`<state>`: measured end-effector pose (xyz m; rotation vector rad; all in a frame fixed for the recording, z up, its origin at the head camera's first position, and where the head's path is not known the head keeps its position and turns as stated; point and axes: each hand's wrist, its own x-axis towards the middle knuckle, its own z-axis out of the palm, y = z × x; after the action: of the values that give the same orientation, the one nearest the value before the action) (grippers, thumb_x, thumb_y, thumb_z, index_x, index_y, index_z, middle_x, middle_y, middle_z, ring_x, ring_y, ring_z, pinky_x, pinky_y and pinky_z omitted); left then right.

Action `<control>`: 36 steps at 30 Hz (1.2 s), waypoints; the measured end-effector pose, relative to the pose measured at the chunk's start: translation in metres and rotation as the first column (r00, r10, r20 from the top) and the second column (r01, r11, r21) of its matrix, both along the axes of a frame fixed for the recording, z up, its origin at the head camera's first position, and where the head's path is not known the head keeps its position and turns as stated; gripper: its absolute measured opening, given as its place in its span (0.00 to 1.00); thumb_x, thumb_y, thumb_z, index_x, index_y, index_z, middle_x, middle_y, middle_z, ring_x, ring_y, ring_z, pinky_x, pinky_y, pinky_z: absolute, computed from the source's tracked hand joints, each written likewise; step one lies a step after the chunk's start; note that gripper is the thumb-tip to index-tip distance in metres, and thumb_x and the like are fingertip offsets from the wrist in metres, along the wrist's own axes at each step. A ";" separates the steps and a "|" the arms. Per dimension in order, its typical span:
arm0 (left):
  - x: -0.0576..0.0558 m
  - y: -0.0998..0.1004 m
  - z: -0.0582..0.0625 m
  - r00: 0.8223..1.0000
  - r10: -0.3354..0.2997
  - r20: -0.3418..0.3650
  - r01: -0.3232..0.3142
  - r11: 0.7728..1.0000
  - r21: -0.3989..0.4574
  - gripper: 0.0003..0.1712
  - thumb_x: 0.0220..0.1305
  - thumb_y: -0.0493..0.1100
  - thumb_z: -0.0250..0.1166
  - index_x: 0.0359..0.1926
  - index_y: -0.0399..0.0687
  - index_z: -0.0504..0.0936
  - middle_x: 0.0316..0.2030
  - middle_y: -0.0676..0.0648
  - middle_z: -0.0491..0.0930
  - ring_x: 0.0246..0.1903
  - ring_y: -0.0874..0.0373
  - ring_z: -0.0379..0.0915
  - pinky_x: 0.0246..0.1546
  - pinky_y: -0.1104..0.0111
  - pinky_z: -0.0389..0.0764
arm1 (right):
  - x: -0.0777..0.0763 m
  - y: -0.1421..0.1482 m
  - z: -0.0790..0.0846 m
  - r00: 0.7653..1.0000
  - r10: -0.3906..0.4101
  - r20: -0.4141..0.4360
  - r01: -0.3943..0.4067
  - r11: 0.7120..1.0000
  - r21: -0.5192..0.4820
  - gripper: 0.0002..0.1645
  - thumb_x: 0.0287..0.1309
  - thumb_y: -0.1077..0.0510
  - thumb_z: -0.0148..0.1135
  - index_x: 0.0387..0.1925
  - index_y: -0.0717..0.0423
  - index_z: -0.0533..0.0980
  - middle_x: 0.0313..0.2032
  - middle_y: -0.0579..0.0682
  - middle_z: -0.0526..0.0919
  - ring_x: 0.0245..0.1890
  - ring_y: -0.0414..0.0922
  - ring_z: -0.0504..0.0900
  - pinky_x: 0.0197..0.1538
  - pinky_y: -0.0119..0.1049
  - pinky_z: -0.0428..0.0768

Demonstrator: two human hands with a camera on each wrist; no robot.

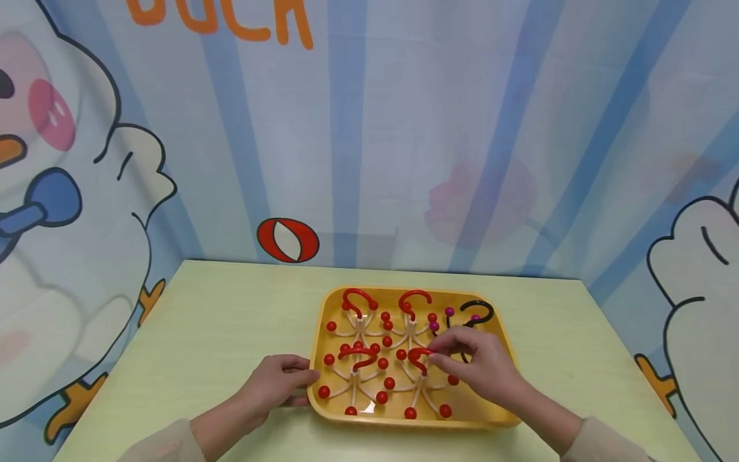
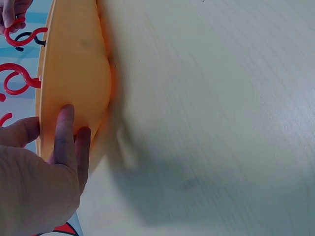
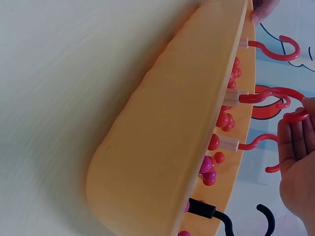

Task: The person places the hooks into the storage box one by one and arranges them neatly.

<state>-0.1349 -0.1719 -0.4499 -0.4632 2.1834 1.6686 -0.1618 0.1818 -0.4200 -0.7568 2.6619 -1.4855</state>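
A yellow tray [image 1: 476,407] stands on the table. In it are several pieces, each with a red hook on top and pale splayed legs tipped with red balls. My right hand [image 1: 482,362] pinches the red hook [image 1: 418,360] of the front right piece between thumb and fingers. The piece is upright, its legs spread over the tray floor. With my left hand [image 1: 280,385] I hold the tray's left edge; the left wrist view has the thumb at the rim and fingers [image 2: 64,132] against the outer wall.
At the tray's back right is a black hook [image 1: 482,312] with magenta-tipped legs, partly hidden behind my right hand. Another red-hooked piece [image 1: 354,378] sits left of the held one. The pale table [image 1: 231,314] ends at a printed backdrop [image 1: 381,160].
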 end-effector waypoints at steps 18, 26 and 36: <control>-0.006 -0.004 0.004 0.998 -0.041 -0.054 0.037 0.998 -0.056 0.22 0.72 0.41 0.72 0.57 0.29 0.81 0.46 0.39 0.85 0.42 0.52 0.88 0.41 0.59 0.91 | 0.009 0.017 0.011 1.000 -0.022 0.005 0.021 0.996 0.087 0.14 0.68 0.52 0.74 0.53 0.47 0.87 0.48 0.43 0.90 0.49 0.47 0.89 0.54 0.34 0.87; -0.014 -0.014 0.025 0.984 -0.081 -0.158 0.038 0.965 -0.259 0.31 0.72 0.49 0.72 0.66 0.32 0.79 0.52 0.39 0.85 0.46 0.50 0.86 0.46 0.58 0.91 | 0.011 0.040 0.015 0.995 -0.091 -0.048 0.095 0.992 0.086 0.15 0.67 0.56 0.75 0.54 0.51 0.87 0.51 0.48 0.90 0.51 0.45 0.89 0.53 0.30 0.86; -0.020 -0.044 0.047 0.846 -0.410 -0.340 0.135 0.782 -0.609 0.28 0.71 0.49 0.72 0.66 0.39 0.82 0.59 0.39 0.85 0.58 0.40 0.83 0.56 0.48 0.86 | 0.015 0.074 0.027 0.977 -0.193 -0.087 0.208 0.951 0.230 0.20 0.70 0.53 0.73 0.60 0.51 0.85 0.53 0.46 0.89 0.54 0.51 0.88 0.56 0.46 0.88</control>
<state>-0.1554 -0.2156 -0.4031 0.1583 2.9291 1.0031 -0.1467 0.2554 -0.3935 -0.5395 2.9705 -1.1571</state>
